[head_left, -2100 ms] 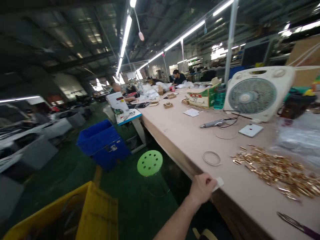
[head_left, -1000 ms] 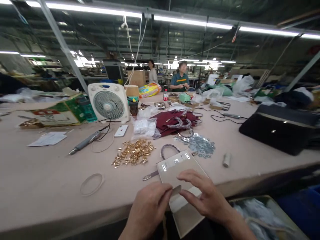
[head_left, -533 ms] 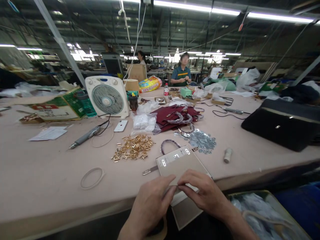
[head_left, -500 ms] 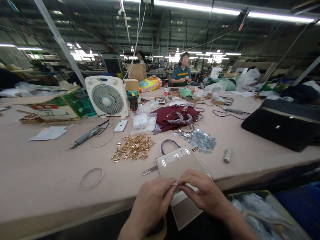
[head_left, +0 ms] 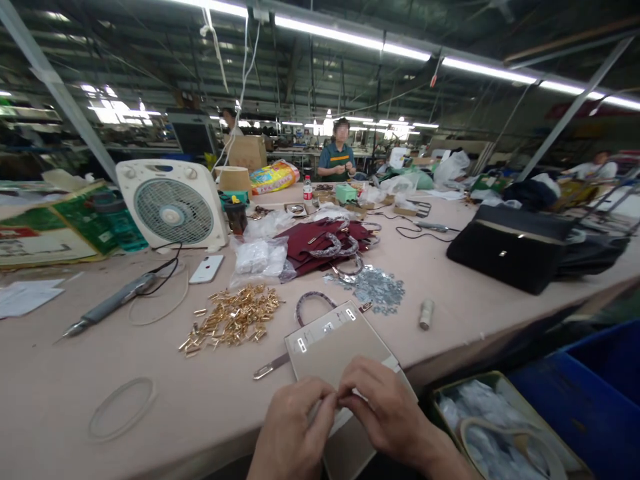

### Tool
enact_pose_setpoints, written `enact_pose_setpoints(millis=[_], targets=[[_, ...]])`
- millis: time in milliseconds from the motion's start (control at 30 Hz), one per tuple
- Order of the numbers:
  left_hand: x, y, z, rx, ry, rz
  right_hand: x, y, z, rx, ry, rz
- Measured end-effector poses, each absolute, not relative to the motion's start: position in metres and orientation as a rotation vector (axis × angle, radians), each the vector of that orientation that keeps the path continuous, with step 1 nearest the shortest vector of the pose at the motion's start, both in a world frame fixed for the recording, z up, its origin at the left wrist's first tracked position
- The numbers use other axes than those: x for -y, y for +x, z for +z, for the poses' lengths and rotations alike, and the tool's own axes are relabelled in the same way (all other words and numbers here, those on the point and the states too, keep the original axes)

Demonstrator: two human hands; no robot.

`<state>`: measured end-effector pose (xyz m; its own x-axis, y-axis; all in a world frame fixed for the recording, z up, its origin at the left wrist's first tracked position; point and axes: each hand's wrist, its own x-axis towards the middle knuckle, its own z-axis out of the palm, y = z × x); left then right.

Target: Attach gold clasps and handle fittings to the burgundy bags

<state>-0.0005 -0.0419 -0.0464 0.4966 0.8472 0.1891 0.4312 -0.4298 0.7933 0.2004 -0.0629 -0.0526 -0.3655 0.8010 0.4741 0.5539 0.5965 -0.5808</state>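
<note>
Both hands meet fingertip to fingertip over a flat beige bag panel (head_left: pixel 330 350) at the table's front edge. My left hand (head_left: pixel 297 423) is pinched closed, thumb against forefinger. Pressed close beside it, my right hand (head_left: pixel 383 410) is pinched too. Whatever sits between the fingertips is too small or hidden to make out. The panel carries metal fittings along its far edge, a strap with a metal end (head_left: pixel 273 367) sticking out at its left, and a dark looped handle (head_left: pixel 313 300) behind. Its near flap hangs over the table edge, partly behind my hands.
Gold metal pieces (head_left: pixel 233 317) lie heaped left of the panel, grey metal plates (head_left: pixel 375 288) behind it. Further back are maroon bags (head_left: pixel 313 250), a fan (head_left: pixel 173 207) and a phone (head_left: pixel 207 269). An electric screwdriver (head_left: pixel 107 303) lies left; a black bag (head_left: pixel 505 250) stands right. A co-worker (head_left: pixel 339 157) sits opposite.
The view has swung to the right, so the table things appear further left. My hands stay pinched together over the panel, with the fingertips slightly shifted.
</note>
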Motion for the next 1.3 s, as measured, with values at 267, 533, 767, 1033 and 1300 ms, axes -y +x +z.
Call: enact_pose_setpoints(millis=[267,533,767,1033,1300], targets=[[0.015,-0.01,-0.084,-1.206,1.704,0.872,0.066,0.226,-0.057,2.134,-0.917,0.538],[0.004,0.015,-0.106,-1.066,1.697,0.732,-0.043,0.303,-0.054,2.01,-1.206,0.652],[-0.005,0.013,-0.132,-1.104,1.621,0.731,-0.112,0.306,-0.067,2.332,-1.307,0.809],[-0.003,0.014,-0.125,-1.123,1.611,0.726,-0.136,0.298,-0.084,2.421,-1.286,0.856],[-0.004,0.013,-0.127,-1.099,1.556,0.767,-0.14,0.304,-0.096,2.358,-1.281,0.922]])
